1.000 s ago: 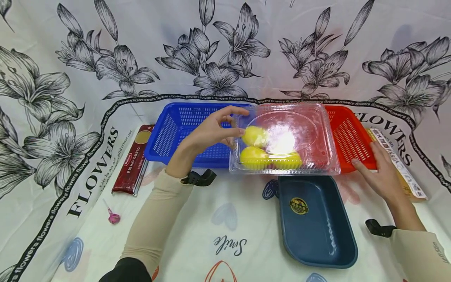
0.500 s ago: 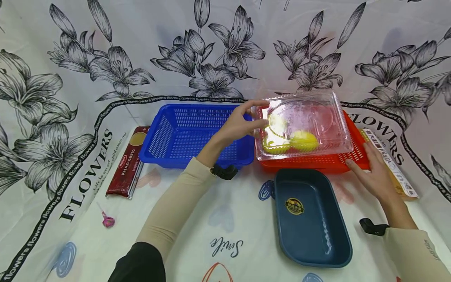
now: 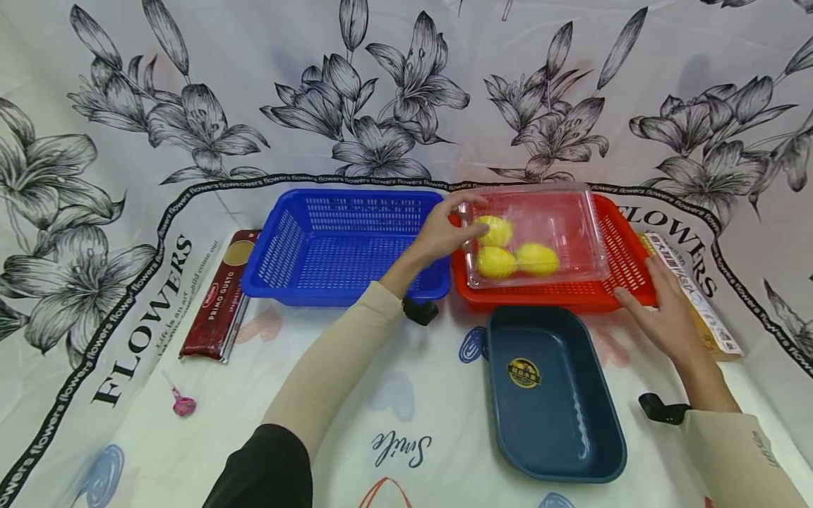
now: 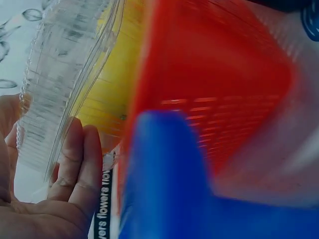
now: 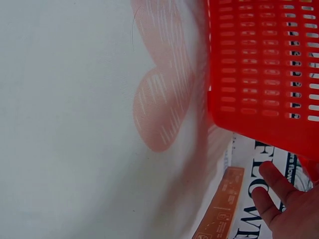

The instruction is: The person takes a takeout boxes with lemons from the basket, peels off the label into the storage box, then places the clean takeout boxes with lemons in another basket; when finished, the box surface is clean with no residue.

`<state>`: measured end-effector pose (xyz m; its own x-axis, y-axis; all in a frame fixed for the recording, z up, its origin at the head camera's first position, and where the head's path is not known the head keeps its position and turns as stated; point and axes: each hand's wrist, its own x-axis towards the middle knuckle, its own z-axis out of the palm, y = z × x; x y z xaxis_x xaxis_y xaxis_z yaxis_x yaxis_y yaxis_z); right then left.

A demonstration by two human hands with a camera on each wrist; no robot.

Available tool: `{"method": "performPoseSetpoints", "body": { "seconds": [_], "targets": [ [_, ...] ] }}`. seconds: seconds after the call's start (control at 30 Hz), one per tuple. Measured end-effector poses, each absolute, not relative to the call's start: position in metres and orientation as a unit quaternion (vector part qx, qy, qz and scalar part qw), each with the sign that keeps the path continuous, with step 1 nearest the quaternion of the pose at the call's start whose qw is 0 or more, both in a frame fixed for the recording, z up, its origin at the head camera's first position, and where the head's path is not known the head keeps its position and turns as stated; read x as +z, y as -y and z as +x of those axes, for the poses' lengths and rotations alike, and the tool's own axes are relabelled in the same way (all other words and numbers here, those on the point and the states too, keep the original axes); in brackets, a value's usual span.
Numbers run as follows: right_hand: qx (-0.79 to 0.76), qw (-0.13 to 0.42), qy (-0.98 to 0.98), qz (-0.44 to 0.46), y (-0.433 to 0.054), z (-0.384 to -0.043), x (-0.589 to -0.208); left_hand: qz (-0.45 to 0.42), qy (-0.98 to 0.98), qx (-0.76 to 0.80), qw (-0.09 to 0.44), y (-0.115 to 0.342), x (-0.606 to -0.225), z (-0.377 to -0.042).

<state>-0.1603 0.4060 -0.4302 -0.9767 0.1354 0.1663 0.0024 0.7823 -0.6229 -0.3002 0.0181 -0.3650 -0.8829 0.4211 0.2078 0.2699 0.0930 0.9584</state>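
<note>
My left hand [image 3: 441, 229] grips the left end of a clear plastic clamshell box [image 3: 574, 243], fingers at its edge in the left wrist view. Inside lie three lemons [image 3: 536, 259], gathered toward the left side. The box sits over the red basket [image 3: 625, 247], covering most of its opening in the head view. My right hand [image 3: 660, 317] holds the basket's right front corner, thumb at the front rim and fingers round the outer side. Part of that hold is hidden in the right wrist view, where two fingers [image 5: 280, 184] show below the basket wall.
A blue basket [image 3: 346, 300] stands left of the red one. In front is a dark teal tray [image 3: 559, 395]. A red spaghetti packet [image 3: 219, 300] and a small dried flower [image 3: 183, 405] lie at the left. A yellow-and-white box [image 3: 695, 296] lies beyond my right hand.
My left hand has carried the clamshell box rightward, off the blue basket's edge and down over the red basket. The box tilted partway and now lies flatter. My right hand stays at the corner.
</note>
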Motion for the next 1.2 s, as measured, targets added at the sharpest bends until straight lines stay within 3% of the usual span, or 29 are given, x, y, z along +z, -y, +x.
{"method": "performPoseSetpoints", "body": {
  "seconds": [0.37, 0.87, 1.2],
  "targets": [
    [0.345, 0.116, 0.931, -0.021, -0.409, -0.16, -0.432, 0.225, -0.836, 0.501, 0.007, -0.036, -0.377, -0.307],
    [0.335, 0.115, 0.935, -0.022, -0.408, -0.161, -0.433, 0.268, -0.849, 0.455, 0.009, -0.048, -0.39, -0.305],
    [0.337, 0.114, 0.934, -0.022, -0.407, -0.162, -0.434, 0.265, -0.907, 0.327, -0.018, -0.047, -0.393, -0.318]
  ]
}}
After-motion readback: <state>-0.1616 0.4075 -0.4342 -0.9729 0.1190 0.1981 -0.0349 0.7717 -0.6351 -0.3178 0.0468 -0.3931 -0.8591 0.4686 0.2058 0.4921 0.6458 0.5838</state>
